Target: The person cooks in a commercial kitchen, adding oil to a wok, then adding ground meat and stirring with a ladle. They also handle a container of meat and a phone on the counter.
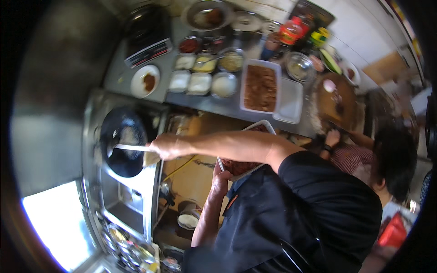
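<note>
My right hand [167, 146] reaches far left and grips a long, pale utensil [131, 147]; its far end lies over the black wok [124, 165]. A whitish patch, perhaps liquid or glare, shows inside the wok. Just below my right hand is a tan piece [151, 158] at the wok's edge, too blurred to name. My left hand [221, 179] holds the near corner of a clear plastic container [269, 126] close to my body. Dark red minced meat [239, 167] fills it, partly hidden beneath my right forearm.
On the steel counter stand several seasoning tubs [199, 83], a tub of brown food [260, 88], its lid [290, 100] and a white plate [136, 82]. A co-worker's hand [332, 138] is beside a round chopping board [336, 99] at right. A bucket [188, 220] stands below.
</note>
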Demonstrator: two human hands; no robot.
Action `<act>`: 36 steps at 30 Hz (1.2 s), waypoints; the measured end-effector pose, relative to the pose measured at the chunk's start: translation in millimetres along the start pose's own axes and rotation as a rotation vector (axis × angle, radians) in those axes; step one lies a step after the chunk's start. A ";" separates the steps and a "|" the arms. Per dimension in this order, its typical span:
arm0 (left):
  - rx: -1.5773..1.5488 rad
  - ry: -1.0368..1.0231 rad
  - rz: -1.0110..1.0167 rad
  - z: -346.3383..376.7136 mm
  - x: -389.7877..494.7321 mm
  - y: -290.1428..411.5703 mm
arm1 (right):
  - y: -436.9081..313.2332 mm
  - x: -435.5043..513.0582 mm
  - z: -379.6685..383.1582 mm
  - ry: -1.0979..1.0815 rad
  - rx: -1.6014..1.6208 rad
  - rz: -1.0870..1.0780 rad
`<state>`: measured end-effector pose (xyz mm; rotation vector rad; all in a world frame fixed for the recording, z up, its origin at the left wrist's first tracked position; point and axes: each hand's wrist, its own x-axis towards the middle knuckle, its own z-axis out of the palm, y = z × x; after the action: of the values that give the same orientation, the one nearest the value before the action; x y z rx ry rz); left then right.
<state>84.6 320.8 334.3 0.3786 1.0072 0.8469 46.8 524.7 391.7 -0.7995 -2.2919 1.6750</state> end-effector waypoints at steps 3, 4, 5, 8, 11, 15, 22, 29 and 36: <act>0.074 -0.133 -0.135 46.9 46.4 -19.2 | 2.2 -59.3 -25.4 0.142 0.179 -0.157; 0.095 -0.180 -0.186 55.2 55.8 -25.7 | -5.3 -73.0 -24.6 0.122 0.205 -0.053; 0.115 -0.221 -0.231 67.0 68.8 -32.1 | -6.8 -85.7 -34.8 0.118 0.249 -0.023; 0.194 -0.346 -0.353 99.7 101.5 -59.3 | -3.7 -116.4 -63.9 0.084 0.393 -0.059; 0.236 -0.477 -0.396 132.4 130.6 -89.3 | -5.1 -133.9 -90.4 0.136 0.403 -0.150; 0.314 -0.660 -0.372 172.2 164.9 -117.2 | -0.9 -145.6 -117.0 0.046 0.556 0.034; 0.174 -0.546 -0.307 144.5 173.6 -102.3 | 10.1 -124.0 -108.6 0.021 0.487 0.112; -0.586 0.166 0.277 -82.9 77.3 34.8 | 6.3 -43.4 -83.6 0.067 0.206 0.140; -1.154 0.389 0.571 -268.5 59.5 150.8 | -23.4 13.5 -52.3 0.080 0.459 0.238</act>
<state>-197.0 437.1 259.4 -0.5402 0.5970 1.9023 52.0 569.8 429.1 -1.0300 -1.7064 2.1129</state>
